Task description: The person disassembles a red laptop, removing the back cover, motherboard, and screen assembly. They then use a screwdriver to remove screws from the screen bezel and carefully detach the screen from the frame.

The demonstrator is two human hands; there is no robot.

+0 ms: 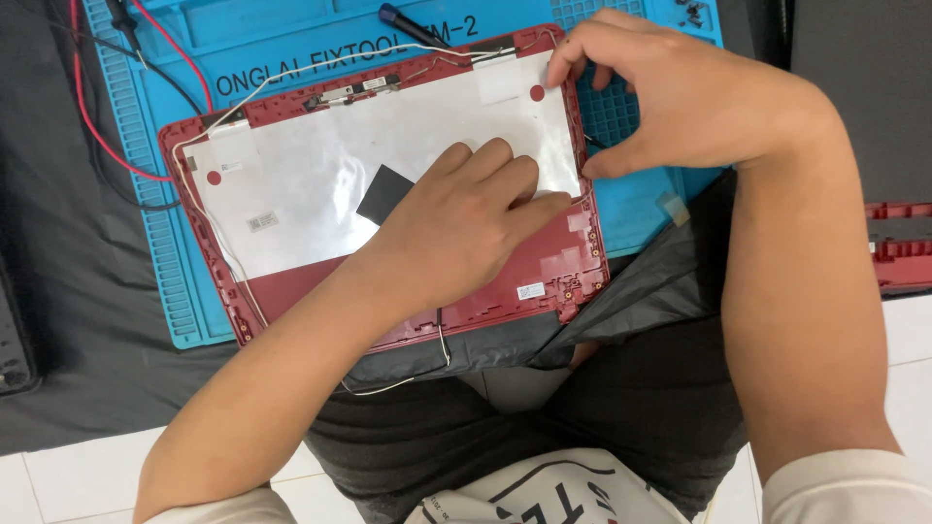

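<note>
**Two hands on an opened red laptop lid**

Seen from above, a person works over a red laptop lid (544,281) lying inner side up on a blue mat (184,291). The mat rests on a dark cloth (68,291) spread over a white tiled floor (58,485). The lid covers most of the mat's middle and right, and its near edge juts past the mat's near edge, over the person's lap.

A silver foil sheet (320,175) lines most of the lid's inside. A small black square (385,192) sits near the sheet's centre, and two red dots mark it, one near the left edge (214,178) and one near the far right corner (537,93).

The left hand (466,228) lies flat on the foil, fingers spread and pressing down, its grip released and holding nothing. The right hand (680,97) is at the lid's far right corner, fingertips pinching the lid's edge there, thumb against the right rim.

A thin white cable (209,218) runs along the lid's left and far edges, and loops off its near edge. Red wires (87,116) curve across the mat's far left corner. A dark-handled tool (408,24) lies at the mat's far edge. Another red part (903,247) shows at the picture's right edge.
</note>
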